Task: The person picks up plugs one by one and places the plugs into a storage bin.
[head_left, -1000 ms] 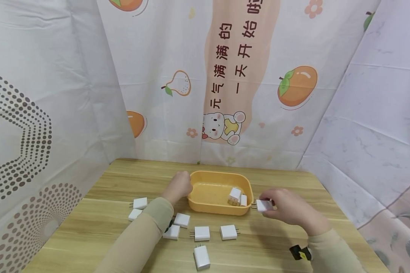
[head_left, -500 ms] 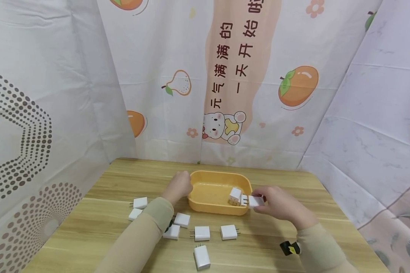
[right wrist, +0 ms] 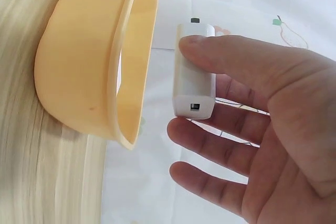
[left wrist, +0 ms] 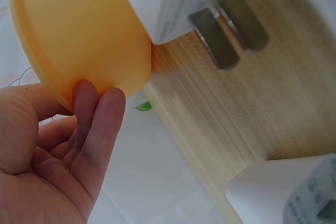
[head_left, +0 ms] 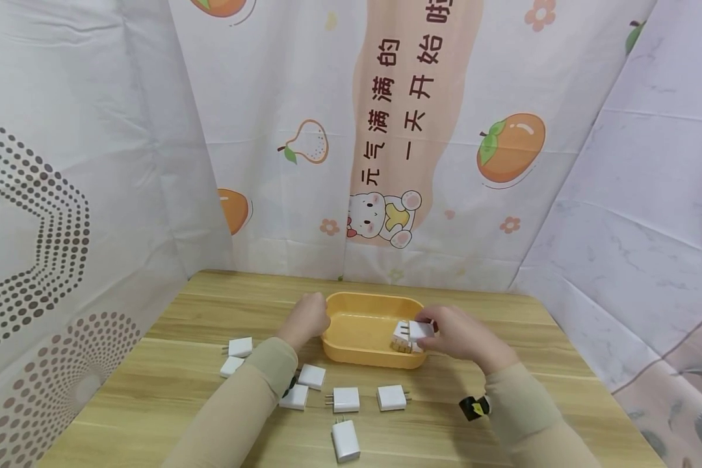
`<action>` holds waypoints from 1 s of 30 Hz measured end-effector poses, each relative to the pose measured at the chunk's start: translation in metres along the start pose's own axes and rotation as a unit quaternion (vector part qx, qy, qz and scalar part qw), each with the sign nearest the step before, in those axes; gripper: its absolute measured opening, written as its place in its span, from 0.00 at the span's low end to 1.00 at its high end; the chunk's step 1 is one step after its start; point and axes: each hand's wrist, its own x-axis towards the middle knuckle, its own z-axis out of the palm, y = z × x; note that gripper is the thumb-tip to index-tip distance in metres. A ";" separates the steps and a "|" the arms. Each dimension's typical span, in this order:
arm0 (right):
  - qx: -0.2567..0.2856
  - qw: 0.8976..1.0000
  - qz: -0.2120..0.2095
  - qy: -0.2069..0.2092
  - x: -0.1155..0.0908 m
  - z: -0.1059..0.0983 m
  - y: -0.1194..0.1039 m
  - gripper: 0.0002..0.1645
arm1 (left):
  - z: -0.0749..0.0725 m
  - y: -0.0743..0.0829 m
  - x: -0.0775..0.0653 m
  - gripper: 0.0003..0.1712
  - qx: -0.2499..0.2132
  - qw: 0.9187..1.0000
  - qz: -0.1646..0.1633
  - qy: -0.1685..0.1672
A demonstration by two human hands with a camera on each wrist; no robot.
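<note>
My right hand (head_left: pixel 459 335) pinches a white charger plug (head_left: pixel 420 331) between thumb and fingers, its prongs pointing left, above the right end of the yellow basin (head_left: pixel 374 357). In the right wrist view the charger plug (right wrist: pixel 194 82) shows a small port on its end, and the basin's rim (right wrist: pixel 113 77) stands apart from it. Beneath it, a few white charger plugs (head_left: pixel 402 335) lie in the basin, partly covered. My left hand (head_left: pixel 308 320) grips the basin's left rim; the left wrist view shows thumb and fingers of that hand (left wrist: pixel 68 150) pinching the edge.
Several white charger plugs lie on the wooden table (head_left: pixel 444 429), including one (head_left: pixel 346 441) near the front, one (head_left: pixel 391 398) before the basin and one (head_left: pixel 240 347) at the left. A printed curtain (head_left: pixel 281 195) hangs behind; more cloth hangs at both sides.
My right hand has moved left with the charger plug, from outside the basin's right end to above its inside. The left hand stays on the rim.
</note>
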 end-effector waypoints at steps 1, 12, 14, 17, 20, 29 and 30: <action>0.004 1.000 0.004 -0.002 0.003 0.001 0.000 0.14 | 0.000 0.000 0.000 0.14 0.000 1.000 0.000 0.000; 0.016 0.999 0.024 -0.020 0.030 0.002 0.000 0.17 | 0.001 -0.002 0.001 0.19 0.005 1.000 0.000 0.002; 0.015 1.000 0.020 -0.019 0.035 0.002 0.000 0.18 | 0.001 -0.001 0.001 0.17 0.008 1.000 0.000 0.003; 0.013 1.000 0.015 -0.018 0.041 0.002 0.000 0.16 | 0.000 -0.001 0.001 0.15 0.009 1.000 0.002 0.006; 0.007 1.000 0.014 -0.017 0.047 0.001 -0.002 0.14 | 0.000 0.000 0.000 0.11 0.006 1.000 0.004 0.007; 0.003 0.999 0.029 -0.024 0.065 0.001 -0.012 0.15 | -0.002 0.002 -0.001 0.09 0.008 1.000 0.007 0.004; 0.003 0.999 0.031 -0.023 0.066 0.002 -0.012 0.16 | -0.002 0.002 -0.001 0.08 0.007 1.000 0.006 0.003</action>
